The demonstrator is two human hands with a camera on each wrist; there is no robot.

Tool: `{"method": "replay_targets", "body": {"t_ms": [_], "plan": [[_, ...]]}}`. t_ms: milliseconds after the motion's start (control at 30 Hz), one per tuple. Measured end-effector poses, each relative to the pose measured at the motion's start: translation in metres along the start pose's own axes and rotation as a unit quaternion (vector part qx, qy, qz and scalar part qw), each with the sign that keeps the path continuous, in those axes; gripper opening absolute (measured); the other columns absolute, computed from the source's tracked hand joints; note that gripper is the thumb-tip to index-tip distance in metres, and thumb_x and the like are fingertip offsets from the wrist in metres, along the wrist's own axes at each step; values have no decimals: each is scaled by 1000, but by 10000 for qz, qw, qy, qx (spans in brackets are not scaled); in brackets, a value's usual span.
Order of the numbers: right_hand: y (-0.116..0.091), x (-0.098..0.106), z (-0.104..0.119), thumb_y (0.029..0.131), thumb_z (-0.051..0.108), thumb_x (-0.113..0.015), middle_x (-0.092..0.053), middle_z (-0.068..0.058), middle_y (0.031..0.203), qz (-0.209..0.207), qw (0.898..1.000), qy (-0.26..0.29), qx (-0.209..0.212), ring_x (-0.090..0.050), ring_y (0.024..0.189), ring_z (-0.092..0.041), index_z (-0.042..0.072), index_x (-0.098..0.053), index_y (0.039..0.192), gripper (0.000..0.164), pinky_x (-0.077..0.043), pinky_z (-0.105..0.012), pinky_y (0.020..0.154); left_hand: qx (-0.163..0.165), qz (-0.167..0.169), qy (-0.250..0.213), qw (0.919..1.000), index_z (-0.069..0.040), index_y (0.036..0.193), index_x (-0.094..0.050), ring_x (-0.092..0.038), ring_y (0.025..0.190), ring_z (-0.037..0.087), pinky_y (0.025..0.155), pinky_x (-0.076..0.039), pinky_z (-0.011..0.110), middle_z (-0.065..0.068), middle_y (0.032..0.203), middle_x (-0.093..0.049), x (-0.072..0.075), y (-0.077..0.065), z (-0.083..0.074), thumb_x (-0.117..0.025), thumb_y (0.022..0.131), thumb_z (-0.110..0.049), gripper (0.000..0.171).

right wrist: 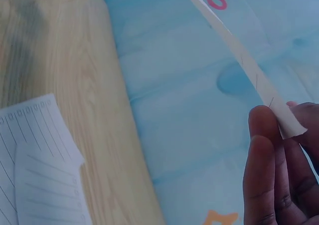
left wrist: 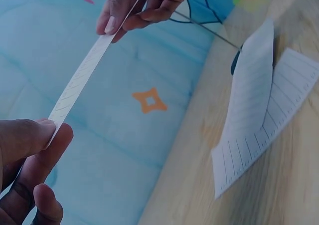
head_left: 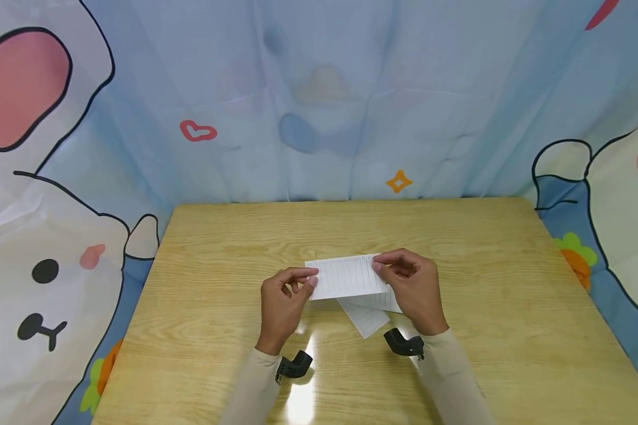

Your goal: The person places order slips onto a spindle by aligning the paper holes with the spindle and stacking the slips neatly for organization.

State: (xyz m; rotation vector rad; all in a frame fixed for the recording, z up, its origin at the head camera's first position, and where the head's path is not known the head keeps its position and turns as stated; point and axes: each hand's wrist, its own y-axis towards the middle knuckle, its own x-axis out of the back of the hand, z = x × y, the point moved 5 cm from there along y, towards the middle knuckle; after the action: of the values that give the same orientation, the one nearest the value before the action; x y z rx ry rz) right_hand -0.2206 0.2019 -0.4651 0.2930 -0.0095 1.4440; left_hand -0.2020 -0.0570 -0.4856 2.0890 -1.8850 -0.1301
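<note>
A lined white slip of paper [head_left: 345, 278] is stretched between both hands above the table. My left hand [head_left: 283, 304] pinches its left end between thumb and fingers. At the other end, my right hand [head_left: 416, 290] grips the upper corner the same way. Both wrist views show the slip [left wrist: 79, 88] [right wrist: 249, 70] nearly edge-on and slightly bowed. Beneath it, two more lined slips lie overlapping on the table; one slip [head_left: 367, 321] points toward the front, and the other slip [head_left: 388, 301] is partly hidden by the held paper and the right hand.
The wooden table [head_left: 218, 248] reaches back to a pale blue curtain [head_left: 324, 88] with cartoon animals printed on it. Black wrist cameras sit at the left cuff [head_left: 295, 366] and right cuff [head_left: 404, 342]. Light glares off the tabletop near the left wrist.
</note>
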Motion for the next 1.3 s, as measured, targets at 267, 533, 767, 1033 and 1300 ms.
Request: {"method": "replay_targets", "body": {"t_ms": [267, 533, 767, 1033, 1300], "plan": [[-4, 26, 8, 95, 5, -79, -79, -1, 99, -534, 9983, -158, 181, -73, 79, -13, 2, -80, 104, 10, -58, -21, 72, -163, 190, -94, 9996, -18, 102, -85, -52, 71, 11, 55, -32, 20, 5, 87, -78, -26, 7, -10, -80, 96, -16, 9], [-8, 51, 12, 93, 5, -81, -78, 2, 100, -870, 9954, -286, 297, -72, 78, -12, 3, -81, 105, 12, -58, -19, 71, -273, 443, -136, 9986, -18, 103, -85, -54, 72, 11, 58, -34, 20, 4, 90, -79, -51, 13, -16, -80, 96, -15, 9], [-9, 67, 10, 92, 3, -81, -79, 5, 97, -1145, 9928, -259, 248, -71, 77, -11, 0, -81, 104, 12, -57, -18, 70, -362, 595, -29, 9976, -18, 103, -85, -58, 75, 9, 62, -38, 21, 2, 94, -81, -66, 18, -22, -80, 95, -15, 10], [-9, 78, 5, 92, 8, -83, -79, 8, 94, -1418, 9897, -211, 55, -71, 77, -11, -2, -81, 104, 15, -57, -19, 70, -387, 832, 4, 9958, -17, 104, -85, -57, 74, 11, 62, -37, 21, 2, 94, -80, -79, 23, -23, -79, 96, -13, 11], [-7, 84, -10, 96, 11, -80, -77, 6, 92, -1644, 9850, -286, -434, -69, 77, -10, -1, -79, 107, 17, -56, -19, 68, -209, 1138, -57, 9933, -14, 106, -84, -61, 76, 10, 70, -45, 23, 5, 91, -80, -93, 26, -16, -75, 99, -13, 11]]}}
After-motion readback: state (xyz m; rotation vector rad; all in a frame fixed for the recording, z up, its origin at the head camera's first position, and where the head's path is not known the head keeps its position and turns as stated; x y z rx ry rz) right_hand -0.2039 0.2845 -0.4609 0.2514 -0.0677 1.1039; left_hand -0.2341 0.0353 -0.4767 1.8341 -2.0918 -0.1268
